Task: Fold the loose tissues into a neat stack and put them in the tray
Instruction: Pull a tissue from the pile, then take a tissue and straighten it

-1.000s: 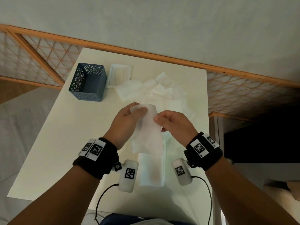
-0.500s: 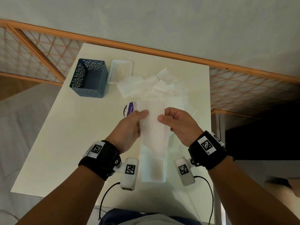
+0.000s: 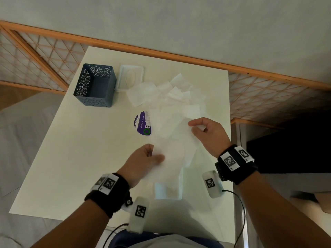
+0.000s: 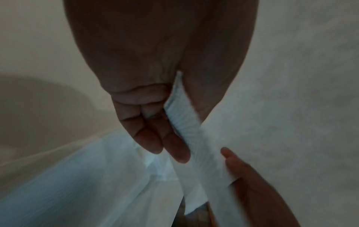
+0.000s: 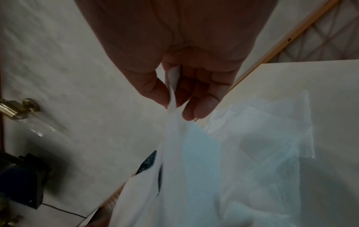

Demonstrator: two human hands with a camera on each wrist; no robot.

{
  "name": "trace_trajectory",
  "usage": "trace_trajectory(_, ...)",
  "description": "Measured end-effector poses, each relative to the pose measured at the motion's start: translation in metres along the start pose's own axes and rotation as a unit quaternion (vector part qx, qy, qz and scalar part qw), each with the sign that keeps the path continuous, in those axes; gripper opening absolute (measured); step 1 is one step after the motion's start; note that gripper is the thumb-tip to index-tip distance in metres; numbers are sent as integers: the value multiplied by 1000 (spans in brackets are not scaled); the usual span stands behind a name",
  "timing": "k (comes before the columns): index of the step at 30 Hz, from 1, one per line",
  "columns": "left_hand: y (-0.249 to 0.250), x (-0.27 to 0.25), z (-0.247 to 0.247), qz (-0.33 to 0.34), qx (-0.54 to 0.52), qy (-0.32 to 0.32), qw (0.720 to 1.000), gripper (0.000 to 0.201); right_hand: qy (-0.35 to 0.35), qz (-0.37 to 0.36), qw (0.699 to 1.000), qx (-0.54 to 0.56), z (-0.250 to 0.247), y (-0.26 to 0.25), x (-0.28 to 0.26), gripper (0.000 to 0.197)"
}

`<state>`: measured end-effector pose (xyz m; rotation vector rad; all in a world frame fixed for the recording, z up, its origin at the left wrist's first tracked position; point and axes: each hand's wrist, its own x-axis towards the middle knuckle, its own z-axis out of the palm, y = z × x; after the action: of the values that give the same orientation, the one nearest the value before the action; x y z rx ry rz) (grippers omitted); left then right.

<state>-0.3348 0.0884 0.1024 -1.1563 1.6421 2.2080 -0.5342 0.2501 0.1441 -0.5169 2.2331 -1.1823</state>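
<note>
A white tissue [image 3: 174, 149] hangs stretched slantwise between my two hands above the table. My left hand [image 3: 152, 156] pinches its near lower corner; the left wrist view shows the tissue [image 4: 186, 127] running between thumb and fingers. My right hand [image 3: 197, 125] pinches the far upper corner, with the tissue [image 5: 172, 98] caught between thumb and fingers. Beneath it a folded stack of tissues [image 3: 168, 190] lies near the front edge. A heap of loose tissues [image 3: 168, 94] is spread at the back. The dark blue perforated tray [image 3: 95, 85] stands at the back left.
A white tissue-box lid [image 3: 130, 78] lies right of the tray. A purple round sticker [image 3: 143, 123] shows on the white table [image 3: 75, 158] beside the heap. An orange lattice railing [image 3: 268, 92] runs behind and to the right of the table.
My hands have drawn apart: the left went down toward me, the right up and to the right. The tissue, held narrow and upright before, is now spread out on a slant.
</note>
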Motion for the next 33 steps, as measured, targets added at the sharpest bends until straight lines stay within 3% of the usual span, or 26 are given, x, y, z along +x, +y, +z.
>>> trace_trajectory(4, -23, -4, 17, -9, 34, 16, 999, 16, -1, 5, 1000, -9, -1, 5, -1, 18)
trace_trajectory(8, -40, -3, 20, 19, 209, 104, 972, 26, -3, 2, 1000, -7, 2, 8, -4, 20)
trace_trajectory(12, -49, -2, 20, 15, 234, 163, 958, 30, 12, 6, 1000, -6, 2, 8, -5, 19)
trace_trajectory(15, -52, 2, 18, -6, 219, 179, 959, 33, 32, 8, 999, 6, -1, 4, -6, 18)
trace_trajectory(26, -59, 9, 17, -56, 7, 174, 983, 40, 31, -1, 999, 25, -3, -7, -1, 20)
trace_trajectory(30, -61, 12, 25, -40, 34, 199, 979, 36, 26, -1, 999, 35, 1, -7, 0, 21)
trace_trajectory(33, -64, 12, 29, -24, 117, 202, 972, 32, 22, 9, 999, 40, 1, -6, 1, 20)
